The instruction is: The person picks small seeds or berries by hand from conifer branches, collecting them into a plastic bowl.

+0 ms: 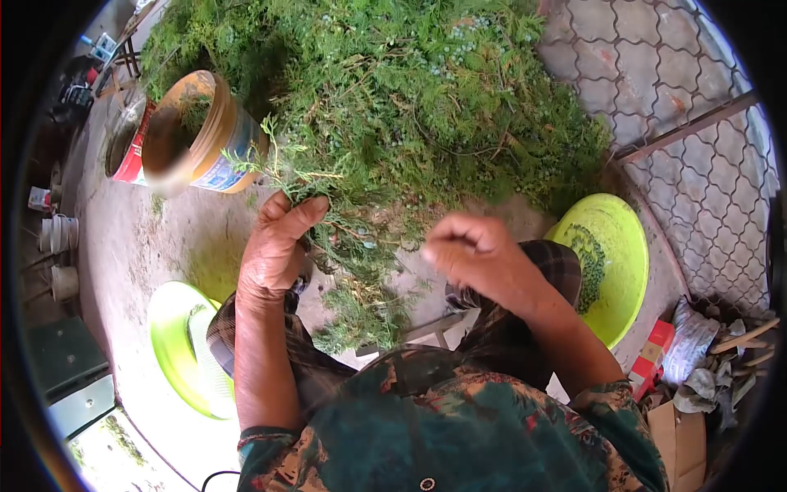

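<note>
My left hand (283,238) is closed around a leafy evergreen sprig (275,160), thumb pressed against the index finger; its feathery green tips stick out above the fist. To the right, apart from the sprig, my right hand (484,261) has its fingers curled in towards the thumb, slightly blurred. Whatever it may hold is hidden. Between and below my hands lie loose green cuttings (361,307) on the floor. A large heap of evergreen branches (410,98), dotted with pale bluish berries, spreads in front of me. A yellow-green basin (630,262) beside my right knee holds small green berries (592,266).
Another yellow-green basin (168,353) with a pale sieve-like insert stands by my left knee. Two buckets, one a yellowish bucket (217,152), stand left of the heap. Wire mesh (631,74) borders the right, with a red box (653,353) and scraps below it.
</note>
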Demonstrator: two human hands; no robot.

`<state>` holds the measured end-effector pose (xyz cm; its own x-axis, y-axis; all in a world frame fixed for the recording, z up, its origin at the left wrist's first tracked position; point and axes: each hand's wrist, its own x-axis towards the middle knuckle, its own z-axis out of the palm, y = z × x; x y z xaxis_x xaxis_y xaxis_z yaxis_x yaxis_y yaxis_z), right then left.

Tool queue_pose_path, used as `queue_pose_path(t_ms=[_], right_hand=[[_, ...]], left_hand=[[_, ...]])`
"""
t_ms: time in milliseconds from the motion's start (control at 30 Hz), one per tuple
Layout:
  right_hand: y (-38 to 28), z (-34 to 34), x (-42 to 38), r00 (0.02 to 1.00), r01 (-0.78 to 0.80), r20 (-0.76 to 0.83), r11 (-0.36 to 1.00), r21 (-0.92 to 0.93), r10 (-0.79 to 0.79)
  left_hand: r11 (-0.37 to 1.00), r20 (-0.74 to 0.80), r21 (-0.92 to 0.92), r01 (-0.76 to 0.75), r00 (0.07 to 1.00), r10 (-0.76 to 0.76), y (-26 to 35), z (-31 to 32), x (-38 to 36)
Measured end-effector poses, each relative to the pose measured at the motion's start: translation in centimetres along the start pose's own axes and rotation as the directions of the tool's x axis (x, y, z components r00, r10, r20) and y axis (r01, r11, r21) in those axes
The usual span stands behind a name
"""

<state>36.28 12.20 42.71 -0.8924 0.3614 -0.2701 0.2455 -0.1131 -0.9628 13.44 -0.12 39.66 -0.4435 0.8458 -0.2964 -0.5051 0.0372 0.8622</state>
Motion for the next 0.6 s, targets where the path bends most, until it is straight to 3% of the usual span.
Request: queue_pose_path(t_ms=[33, 67, 133, 200, 267, 333, 400, 433, 500, 533, 600], right_hand=[[-0.9, -0.2, 0.1, 0.991, -0.018, -0.131, 0.997, 0.079, 0.028], [-1.0, -0.1, 0.3, 0.991, -0.014, -0.131, 0.997, 0.076, 0.024], [-0.7, 0.8, 1.1, 0.965, 0.191, -0.191, 0.981, 0.036, -0.180], [0.6, 1.7, 1.7, 0.948, 0.231, -0.220, 0.973, -0.015, -0.228], [0.8, 2.2, 1.9, 0.882, 0.283, -0.258, 0.881, -0.378, -0.394], [0.9, 2.5, 2.8, 0.833, 0.310, -0.280, 0.821, -0.479, -0.477], [0.9, 2.7, 4.2, 0.549, 0.442, -0.271, 0.550, -0.709, -0.791], [0.9, 2.7, 4.4, 0.547, 0.441, -0.272, 0.549, -0.710, -0.792], [1.0, 2.7, 4.5, 0.741, 0.464, -0.158, 0.667, -0.584, -0.653], [1.0, 2.7, 4.5, 0.738, 0.464, -0.159, 0.664, -0.586, -0.656], [1.3, 2.8, 4.5, 0.920, 0.238, -0.257, 0.942, -0.239, -0.297]], left_hand=[[1.000, 0.012, -0.005, 0.012, 1.000, -0.012, -0.1, -0.1, 0.1], [1.000, 0.023, -0.010, 0.026, 0.999, -0.025, -0.1, -0.2, 0.1], [1.000, -0.006, 0.003, 0.006, 1.000, -0.006, 0.0, 0.2, 0.1], [1.000, -0.003, -0.020, -0.006, 1.000, 0.006, 0.2, 0.5, 0.1], [0.999, -0.028, -0.045, 0.007, 1.000, -0.008, 0.4, 1.2, 0.0], [0.997, -0.055, -0.071, 0.020, 0.998, -0.024, 0.5, 1.2, -0.1], [0.998, -0.044, -0.041, 0.037, 0.998, -0.039, 0.2, 0.9, 0.0], [0.999, -0.041, -0.040, 0.037, 0.998, -0.039, 0.1, 1.0, 0.0], [0.998, -0.021, -0.030, 0.052, 0.998, -0.053, -0.1, 1.1, 0.1], [0.998, -0.017, -0.028, 0.049, 0.999, -0.050, -0.2, 1.1, 0.2], [0.999, -0.065, -0.039, 0.027, 0.997, -0.030, -0.1, 1.0, 0.2]])
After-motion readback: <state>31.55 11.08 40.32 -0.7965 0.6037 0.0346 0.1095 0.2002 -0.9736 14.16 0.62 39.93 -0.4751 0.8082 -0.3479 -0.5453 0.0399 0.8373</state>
